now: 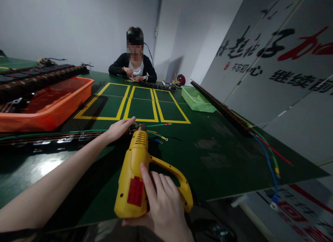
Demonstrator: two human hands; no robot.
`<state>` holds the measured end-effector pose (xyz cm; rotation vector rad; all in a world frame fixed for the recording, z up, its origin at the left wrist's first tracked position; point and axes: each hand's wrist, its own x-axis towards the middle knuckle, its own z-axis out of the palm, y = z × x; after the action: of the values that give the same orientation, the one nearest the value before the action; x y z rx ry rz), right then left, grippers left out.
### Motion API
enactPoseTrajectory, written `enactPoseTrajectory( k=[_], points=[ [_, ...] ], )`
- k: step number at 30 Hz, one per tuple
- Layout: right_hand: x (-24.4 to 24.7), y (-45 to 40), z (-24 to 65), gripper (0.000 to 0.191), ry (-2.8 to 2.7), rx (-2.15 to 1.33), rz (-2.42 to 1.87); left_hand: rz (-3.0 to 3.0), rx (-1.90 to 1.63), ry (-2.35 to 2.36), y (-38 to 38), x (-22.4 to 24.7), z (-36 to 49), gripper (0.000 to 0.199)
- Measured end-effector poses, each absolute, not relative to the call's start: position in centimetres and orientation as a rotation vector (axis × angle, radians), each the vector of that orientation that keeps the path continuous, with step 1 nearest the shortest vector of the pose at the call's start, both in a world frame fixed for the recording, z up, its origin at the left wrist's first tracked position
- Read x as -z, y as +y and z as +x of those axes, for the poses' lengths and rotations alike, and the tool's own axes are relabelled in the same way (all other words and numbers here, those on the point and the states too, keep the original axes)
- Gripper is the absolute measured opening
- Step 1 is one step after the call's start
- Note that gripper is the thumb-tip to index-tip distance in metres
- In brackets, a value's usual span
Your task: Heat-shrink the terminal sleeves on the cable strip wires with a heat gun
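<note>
In the head view, my right hand [163, 197] is wrapped around the rear body of a yellow heat gun [132, 151], index finger lying along its side. Its metal nozzle [142, 127] points away from me across the table. My left hand [120, 129] is at the right end of a long dark wiring strip [78, 139], closed on its wires just left of the nozzle; some of its fingers are hidden. Past the nozzle the wires [156, 133] fan out to the right: green, yellow and blue, with ring terminals on their ends.
An orange basket [78, 92] with dark strips across it stands at left. At right are a green basket [199, 99] and another dark strip [223, 110], its wires hanging over the table edge. Across the green table [215, 172] a person [132, 61] handles small wires.
</note>
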<state>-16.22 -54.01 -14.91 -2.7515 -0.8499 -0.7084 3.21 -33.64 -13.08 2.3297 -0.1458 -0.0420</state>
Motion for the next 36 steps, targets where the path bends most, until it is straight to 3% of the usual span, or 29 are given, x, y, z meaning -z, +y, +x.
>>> enactPoseTrajectory(
  k=[12, 22, 30, 36],
  points=[
    [14.7, -53.7, -16.1, 0.065, -0.970, 0.735, -2.764, 2.179, 0.061, -0.155, -33.0, 14.0, 3.6, 0.077],
    [14.4, -56.8, -15.2, 0.098, -0.979, 0.678, -2.680, 2.183, 0.035, -0.226, -32.9, 13.9, 3.8, 0.069],
    [14.5, -59.3, -14.6, 0.100, -0.928, 0.670, -2.705, 2.307, 0.083, -0.347, -33.0, 13.7, 3.6, 0.053],
    [14.5, -61.5, -14.4, 0.100, -0.877, 0.713, -2.746, 2.340, 0.090, -0.323, -33.0, 14.2, 3.7, 0.052]
  ],
)
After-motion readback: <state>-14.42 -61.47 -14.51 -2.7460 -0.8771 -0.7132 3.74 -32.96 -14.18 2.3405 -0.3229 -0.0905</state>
